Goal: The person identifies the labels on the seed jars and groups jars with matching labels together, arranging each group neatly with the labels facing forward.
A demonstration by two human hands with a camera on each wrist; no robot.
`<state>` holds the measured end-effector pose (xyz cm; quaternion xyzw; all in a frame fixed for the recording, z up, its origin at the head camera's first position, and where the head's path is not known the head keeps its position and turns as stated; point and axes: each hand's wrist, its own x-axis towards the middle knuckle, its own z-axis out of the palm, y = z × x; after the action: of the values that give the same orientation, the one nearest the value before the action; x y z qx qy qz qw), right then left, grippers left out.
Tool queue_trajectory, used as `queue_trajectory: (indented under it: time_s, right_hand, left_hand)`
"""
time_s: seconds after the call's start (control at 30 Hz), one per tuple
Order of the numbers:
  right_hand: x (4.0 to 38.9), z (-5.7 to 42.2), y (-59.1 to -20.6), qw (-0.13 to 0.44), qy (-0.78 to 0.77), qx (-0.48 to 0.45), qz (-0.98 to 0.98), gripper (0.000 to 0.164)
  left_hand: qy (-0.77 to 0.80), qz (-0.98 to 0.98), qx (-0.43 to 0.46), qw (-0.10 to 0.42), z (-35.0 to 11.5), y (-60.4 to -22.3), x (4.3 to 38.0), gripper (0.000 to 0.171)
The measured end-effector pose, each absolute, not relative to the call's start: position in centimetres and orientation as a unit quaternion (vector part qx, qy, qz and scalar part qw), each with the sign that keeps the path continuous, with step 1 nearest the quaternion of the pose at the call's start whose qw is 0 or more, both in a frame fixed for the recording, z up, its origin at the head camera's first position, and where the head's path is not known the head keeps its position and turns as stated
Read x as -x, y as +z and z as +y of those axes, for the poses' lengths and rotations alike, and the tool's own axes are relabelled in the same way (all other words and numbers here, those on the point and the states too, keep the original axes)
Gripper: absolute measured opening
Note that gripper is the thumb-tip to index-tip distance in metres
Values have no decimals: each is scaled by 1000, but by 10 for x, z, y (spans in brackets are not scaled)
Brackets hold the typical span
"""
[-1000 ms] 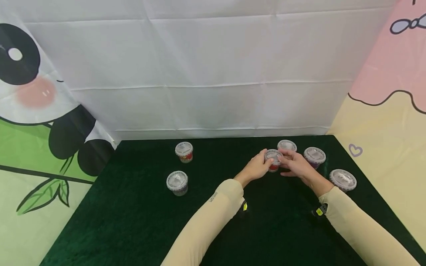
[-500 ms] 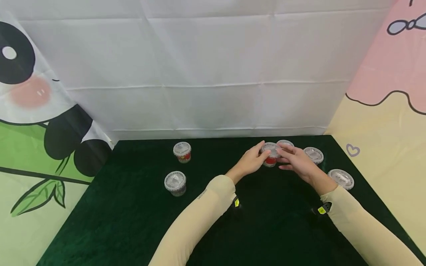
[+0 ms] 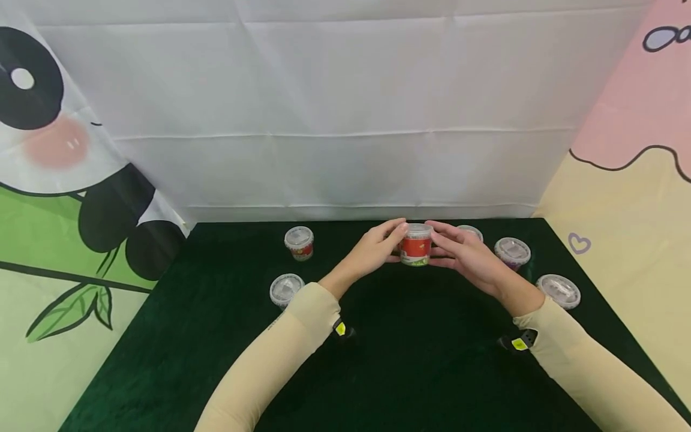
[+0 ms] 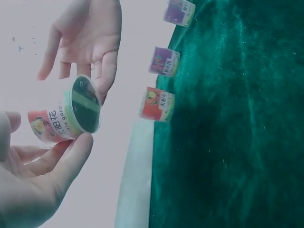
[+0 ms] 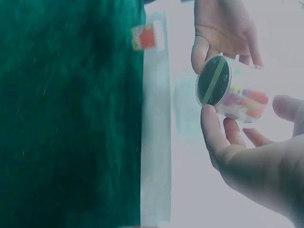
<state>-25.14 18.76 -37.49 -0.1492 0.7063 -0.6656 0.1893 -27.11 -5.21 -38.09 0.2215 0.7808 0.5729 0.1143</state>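
Both hands hold one small clear plastic tub [image 3: 415, 245] with a red label and a transparent lid, upright above the far part of the green cloth. My left hand [image 3: 372, 247] has its thumb on the near side and its fingers round the left side. From the right, my right hand [image 3: 475, 259] grips it, fingers spread along that side. Green bits show at the bottom of the tub in the head view. The tub's dark base [image 4: 85, 104], crossed by a pale stripe, faces the left wrist camera. In the right wrist view the tub [image 5: 249, 102] sits between both hands' fingers.
Two lidded tubs stand at left, a red-labelled one [image 3: 299, 243] behind another [image 3: 285, 288], partly overlapped by the left sleeve. At right are a tub [image 3: 472, 231] partly behind the right hand, a purple one [image 3: 513, 252] and another [image 3: 559, 290]. White cloth [image 3: 335, 120] hangs behind.
Both hands have lifted the red-labelled tub and carried it left, away from the right-hand tubs. Its label now faces the head camera. The other tubs stay put.
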Motion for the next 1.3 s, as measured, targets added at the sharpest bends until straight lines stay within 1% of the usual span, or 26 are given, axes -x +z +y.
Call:
queue_trajectory:
  time_s: [0.17, 0.37, 0.53, 0.8, 1.3]
  right_hand:
    - [242, 171, -366, 210, -675, 164, 688, 62]
    - [234, 155, -359, 236, -680, 191, 668, 60]
    - [232, 142, -358, 247, -677, 210, 660, 60]
    - [231, 130, -359, 258, -667, 216, 664, 60]
    - [230, 122, -363, 263, -674, 211, 657, 58]
  left_hand:
    - [594, 762, -226, 127, -79, -372, 262, 61]
    - [605, 754, -217, 132, -109, -361, 250, 56]
    - [612, 750, -213, 136, -126, -359, 243, 57]
    - [615, 752, -198, 133, -138, -363, 234, 56]
    - [610, 756, -194, 133, -146, -367, 230, 57]
